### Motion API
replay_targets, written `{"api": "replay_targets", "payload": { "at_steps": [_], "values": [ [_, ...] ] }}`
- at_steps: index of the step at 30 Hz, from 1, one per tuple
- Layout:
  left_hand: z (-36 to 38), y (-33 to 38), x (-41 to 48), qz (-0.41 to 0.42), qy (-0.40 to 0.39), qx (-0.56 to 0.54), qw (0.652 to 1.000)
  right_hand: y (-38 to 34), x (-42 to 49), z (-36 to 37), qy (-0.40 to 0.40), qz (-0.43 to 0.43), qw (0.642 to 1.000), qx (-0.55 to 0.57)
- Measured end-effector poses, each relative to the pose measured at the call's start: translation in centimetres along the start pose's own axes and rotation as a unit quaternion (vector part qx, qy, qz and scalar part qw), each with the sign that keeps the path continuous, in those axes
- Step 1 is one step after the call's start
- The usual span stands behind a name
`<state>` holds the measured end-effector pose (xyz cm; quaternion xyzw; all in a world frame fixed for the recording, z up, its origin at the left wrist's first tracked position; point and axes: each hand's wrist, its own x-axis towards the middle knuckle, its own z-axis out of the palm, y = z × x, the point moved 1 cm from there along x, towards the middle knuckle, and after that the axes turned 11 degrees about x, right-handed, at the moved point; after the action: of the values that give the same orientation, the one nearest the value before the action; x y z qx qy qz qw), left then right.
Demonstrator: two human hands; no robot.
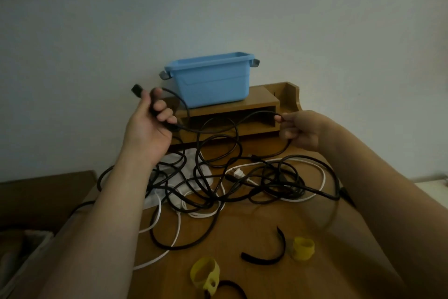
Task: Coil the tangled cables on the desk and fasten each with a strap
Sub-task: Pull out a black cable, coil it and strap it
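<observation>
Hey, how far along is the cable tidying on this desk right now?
Nothing looks finished: no cable is coiled or strapped. In hand: the left hand grips a black cable near its plug, the right hand pinches it further along. Left: the tangled pile, with black strap and yellow straps unused.

No readable text, label, brand, number or sign anywhere in view.
</observation>
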<state>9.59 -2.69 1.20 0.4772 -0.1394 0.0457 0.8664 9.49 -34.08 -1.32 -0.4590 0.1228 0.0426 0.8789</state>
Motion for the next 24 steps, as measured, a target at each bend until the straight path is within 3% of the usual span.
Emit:
{"api": "replay_targets", "payload": {
  "at_steps": [4, 7, 9, 13, 18, 24],
  "values": [
    [2.8, -0.3, -1.3, 0.035, -0.077, 0.24, 0.967, -0.5, -1.0, 1.6, -0.044, 0.033, 0.993, 0.107],
    [4.8, -1.1, -2.3, 0.05, -0.104, 0.356, 0.927, -0.5, -2.4, 3.1, -0.111, 0.018, 0.991, 0.074],
    [5.7, -1.7, -2.8, 0.037, -0.123, 0.373, 0.919, -0.4, -3.3, 4.1, -0.154, -0.028, 0.987, 0.021],
    [6.5, -2.7, -3.1, 0.001, -0.126, 0.346, 0.93, 0.2, -5.1, 5.7, -0.231, -0.117, 0.965, -0.042],
    [6.5, -2.9, -2.8, -0.068, -0.145, 0.19, 0.969, 1.0, -5.8, 6.2, -0.324, -0.148, 0.915, -0.19],
    [6.2, -2.7, -2.6, -0.122, -0.162, 0.001, 0.979, 2.3, -5.3, 6.1, -0.311, -0.148, 0.884, -0.317]
  ]
}}
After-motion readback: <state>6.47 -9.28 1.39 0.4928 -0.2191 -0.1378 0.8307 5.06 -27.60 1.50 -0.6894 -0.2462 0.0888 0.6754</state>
